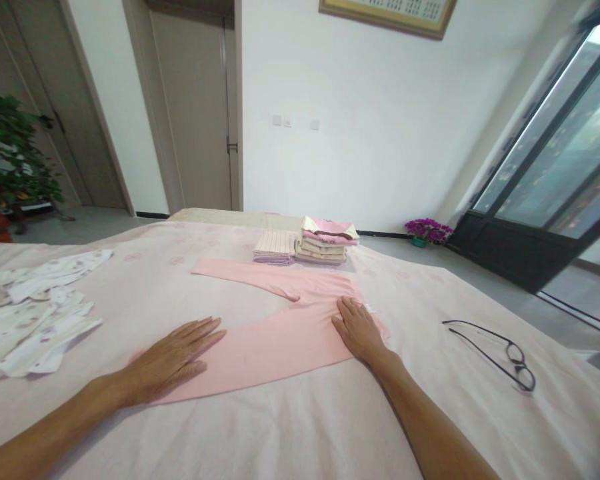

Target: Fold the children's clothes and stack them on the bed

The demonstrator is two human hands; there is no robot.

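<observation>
A pair of small pink trousers [280,320] lies spread flat on the pale pink bedsheet [300,427], its two legs pointing left. My left hand [175,357] rests palm down, fingers stretched out, on the end of the nearer leg. My right hand [357,327] lies flat with fingers together on the waist end of the trousers. Neither hand holds anything.
A stack of folded clothes [325,241] and a folded striped piece [275,247] sit at the far side of the bed. White patterned garments [35,310] lie at the left. A pair of glasses [500,350] lies at the right. Doors, a plant [10,150] and a glass door [555,173] surround the bed.
</observation>
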